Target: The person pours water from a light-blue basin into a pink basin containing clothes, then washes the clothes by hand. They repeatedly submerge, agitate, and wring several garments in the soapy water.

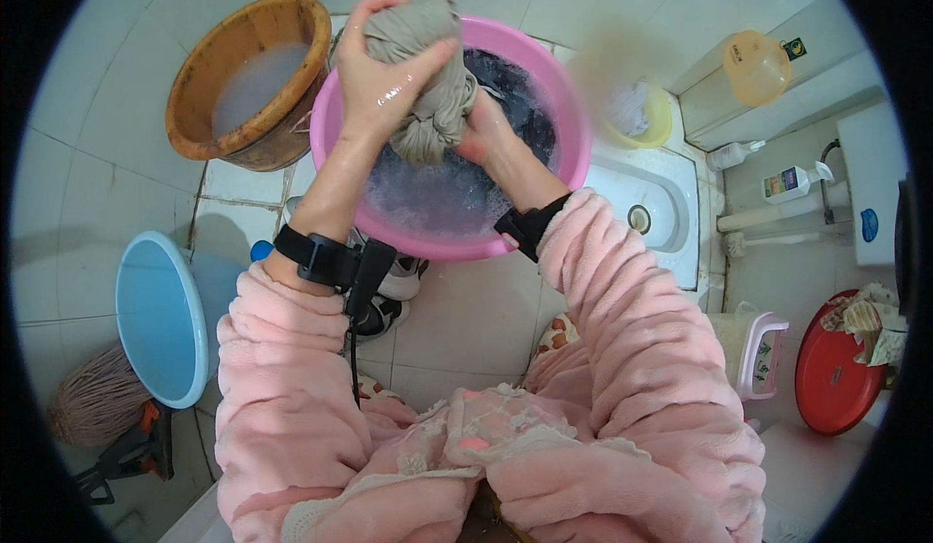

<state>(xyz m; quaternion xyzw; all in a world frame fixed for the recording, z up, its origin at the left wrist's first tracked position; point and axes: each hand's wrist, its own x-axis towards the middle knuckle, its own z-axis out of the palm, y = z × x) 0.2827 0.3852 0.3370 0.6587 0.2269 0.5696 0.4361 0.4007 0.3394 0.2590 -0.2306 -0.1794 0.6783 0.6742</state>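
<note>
Both my hands grip a wet, bunched grey-green garment [428, 86] above a pink basin [326, 115]. My left hand [384, 81] wraps round its upper left side, with wet, soapy skin. Lower on the right, my right hand [483, 133] is closed on the cloth, its fingers partly hidden behind it. Beneath the cloth, the basin holds cloudy, sudsy water [428, 198] and dark cloth [525, 115]. A black strap circles each wrist, and the pink fleece sleeves are pushed up my forearms.
A wooden tub [185, 115] with cloudy water stands far left. Nearer left are a blue basin [155, 319] and a mop [97, 397]. Right of the pink basin lie a squat toilet [671, 203] and a yellow basin [663, 133] with white cloth. Shoes [384, 315] sit below.
</note>
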